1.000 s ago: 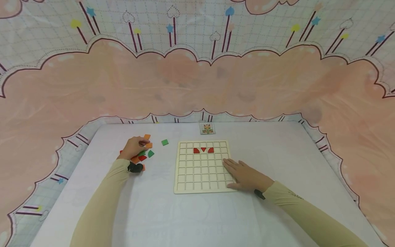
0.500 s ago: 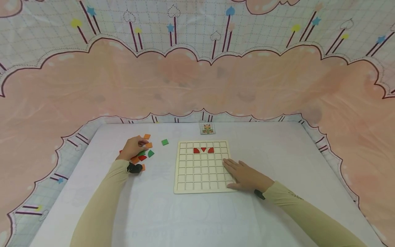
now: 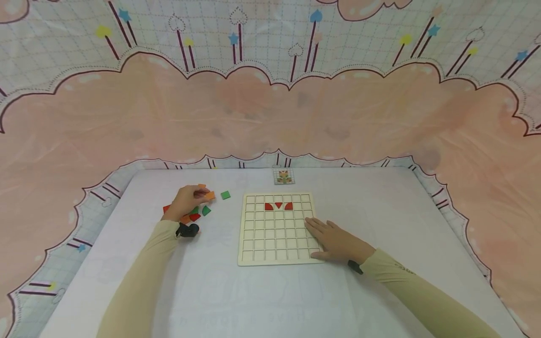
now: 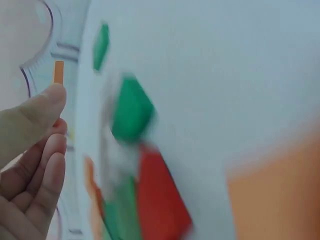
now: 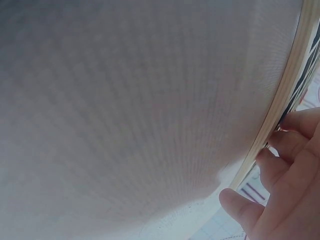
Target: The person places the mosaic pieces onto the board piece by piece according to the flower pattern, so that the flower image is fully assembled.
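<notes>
At the left of the table, my left hand (image 3: 184, 201) pinches an orange square tile (image 3: 210, 195) between thumb and fingers. The left wrist view shows that tile (image 4: 58, 71) edge-on, lifted off the table. Below and beside this hand lie loose green, red and orange tiles, some of them hidden by it. My right hand (image 3: 339, 241) rests with straight fingers on the right edge of a pale wooden grid board (image 3: 270, 233). In the board's second row from the top sit a red quarter-round tile (image 3: 268, 206), a red triangle (image 3: 278, 205) and another red quarter-round tile (image 3: 289, 206).
Behind the board lies a small pattern card (image 3: 283, 176) with a flower on a grid. A green square tile (image 3: 226, 195) lies between the pile and the board. A green quarter-round tile (image 3: 206, 211) is nearer the pile. Patterned cloth (image 3: 270, 117) hangs behind the table.
My left hand has lifted the orange square tile from the pile and moved it slightly right and away from me. My right hand stays on the board.
</notes>
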Motion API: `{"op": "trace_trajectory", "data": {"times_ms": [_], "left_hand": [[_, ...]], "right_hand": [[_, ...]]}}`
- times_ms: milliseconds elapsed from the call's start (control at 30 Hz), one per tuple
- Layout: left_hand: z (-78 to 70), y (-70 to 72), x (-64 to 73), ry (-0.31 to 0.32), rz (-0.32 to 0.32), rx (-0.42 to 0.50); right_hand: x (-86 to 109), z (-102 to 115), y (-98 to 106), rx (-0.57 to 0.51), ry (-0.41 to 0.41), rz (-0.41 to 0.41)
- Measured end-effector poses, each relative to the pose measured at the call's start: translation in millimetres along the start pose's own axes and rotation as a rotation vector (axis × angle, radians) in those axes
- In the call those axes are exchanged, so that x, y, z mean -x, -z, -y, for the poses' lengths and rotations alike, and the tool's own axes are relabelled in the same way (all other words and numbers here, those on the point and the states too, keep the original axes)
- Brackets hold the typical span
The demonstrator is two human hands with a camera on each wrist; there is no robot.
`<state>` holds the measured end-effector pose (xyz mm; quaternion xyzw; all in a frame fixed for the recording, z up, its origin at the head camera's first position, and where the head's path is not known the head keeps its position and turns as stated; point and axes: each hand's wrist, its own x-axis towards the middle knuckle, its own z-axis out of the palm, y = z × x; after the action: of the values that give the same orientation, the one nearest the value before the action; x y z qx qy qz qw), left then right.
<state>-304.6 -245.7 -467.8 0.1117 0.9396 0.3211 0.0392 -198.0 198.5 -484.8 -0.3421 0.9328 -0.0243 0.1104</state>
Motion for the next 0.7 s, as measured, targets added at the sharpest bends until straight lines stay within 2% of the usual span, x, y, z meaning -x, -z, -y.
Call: {"op": "trace_trajectory", "data": {"times_ms": [167,300,400,567,700], "left_hand": [[-29.8,-14.7,-3.6,-0.016,0.001,0.048],[-56.1,-33.4,-5.2,-0.073,-0.003,0.070],[-75.2,-48.4,-5.0,-0.092,0.011,0.093],[-99.0,-71.7,-6.4,-0.102,0.055,0.137],[-111.3,-85.4,-8.0,-0.112,0.086,0.135]], "right_hand": [[0.7,0,0,0.000,-0.003,0.004],[1.1,0,0,-0.004,-0.002,0.004],[1.3,0,0,-0.011,-0.003,0.007],[0.6,-1,-1,-0.012,-0.013,0.014],[0.1,-1,-2,-0.005,-0.027,0.028]]}}
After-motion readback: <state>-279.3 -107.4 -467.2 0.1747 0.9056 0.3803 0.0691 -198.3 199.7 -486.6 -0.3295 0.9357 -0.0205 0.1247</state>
